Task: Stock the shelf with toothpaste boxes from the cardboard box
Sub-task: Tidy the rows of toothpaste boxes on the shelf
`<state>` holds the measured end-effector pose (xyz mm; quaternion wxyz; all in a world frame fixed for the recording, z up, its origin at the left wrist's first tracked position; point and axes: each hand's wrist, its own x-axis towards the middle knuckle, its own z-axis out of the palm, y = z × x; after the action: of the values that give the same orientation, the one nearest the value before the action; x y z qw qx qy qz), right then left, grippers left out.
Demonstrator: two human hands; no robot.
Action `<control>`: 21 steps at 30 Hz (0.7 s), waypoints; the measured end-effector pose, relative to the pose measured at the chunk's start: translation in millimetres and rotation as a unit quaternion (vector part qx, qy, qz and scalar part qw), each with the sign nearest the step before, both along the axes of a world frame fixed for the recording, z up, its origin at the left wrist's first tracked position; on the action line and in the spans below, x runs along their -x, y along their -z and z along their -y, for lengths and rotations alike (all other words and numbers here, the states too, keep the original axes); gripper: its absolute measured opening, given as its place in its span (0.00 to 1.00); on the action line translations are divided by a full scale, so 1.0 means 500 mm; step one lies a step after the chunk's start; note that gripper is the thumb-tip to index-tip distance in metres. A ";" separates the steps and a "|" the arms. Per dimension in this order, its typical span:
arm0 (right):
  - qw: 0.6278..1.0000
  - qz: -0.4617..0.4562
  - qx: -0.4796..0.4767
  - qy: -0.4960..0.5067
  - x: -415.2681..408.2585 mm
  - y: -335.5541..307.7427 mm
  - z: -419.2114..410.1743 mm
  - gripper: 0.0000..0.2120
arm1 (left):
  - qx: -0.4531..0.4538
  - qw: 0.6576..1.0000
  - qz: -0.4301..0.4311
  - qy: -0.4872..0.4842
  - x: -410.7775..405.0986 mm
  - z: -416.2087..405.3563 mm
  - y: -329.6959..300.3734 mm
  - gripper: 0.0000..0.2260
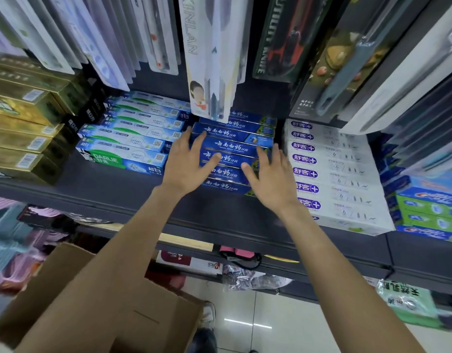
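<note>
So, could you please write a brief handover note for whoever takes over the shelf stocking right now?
Left hand: open, fingers spread on the left end of the dark blue toothpaste boxes.
Right hand: open, flat against their right side; neither hand grips anything.
Blue stack sits on the grey shelf between the Darlie boxes and the white toothpaste boxes.
Done: this stack placed, being squared up.
Left: the cardboard box is below; its contents are hidden, so check it.

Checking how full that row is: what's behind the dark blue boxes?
More dark blue boxes run back in a row; hanging packs cover the rear ones. The left hand and right hand lie open on the front boxes.
</note>
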<state>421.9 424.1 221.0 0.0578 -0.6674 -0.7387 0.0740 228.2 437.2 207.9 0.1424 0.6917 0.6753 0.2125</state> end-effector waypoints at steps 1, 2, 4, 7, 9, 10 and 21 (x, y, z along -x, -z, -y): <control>1.000 0.021 0.011 -0.005 0.003 0.001 -0.002 0.32 | 0.023 1.000 -0.019 0.010 -0.002 -0.012 -0.002 0.33; 0.999 0.039 0.015 -0.010 0.008 0.003 -0.001 0.32 | 0.050 0.998 -0.035 0.020 -0.004 -0.022 -0.003 0.32; 0.998 0.058 0.016 -0.020 0.021 0.007 0.008 0.34 | 0.078 0.995 -0.054 0.025 -0.010 -0.032 -0.001 0.33; 0.997 0.065 0.022 -0.039 0.037 0.008 0.015 0.36 | 0.063 0.996 -0.063 0.015 -0.013 -0.035 0.001 0.33; 0.996 0.068 0.027 -0.047 0.046 0.009 0.014 0.36 | 0.047 0.997 -0.064 0.013 -0.012 -0.035 0.002 0.32; 0.996 0.070 0.029 -0.047 0.050 0.011 0.012 0.36 | 0.040 0.997 -0.062 0.014 -0.011 -0.037 0.002 0.32; 0.997 0.007 0.000 -0.074 0.014 0.031 0.086 0.29 | -0.005 0.984 0.174 -0.025 0.006 0.094 0.033 0.31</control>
<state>415.1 381.4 205.4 0.0469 -0.6117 -0.7863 0.0729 225.3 390.3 191.3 0.2493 0.6280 0.6560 0.3363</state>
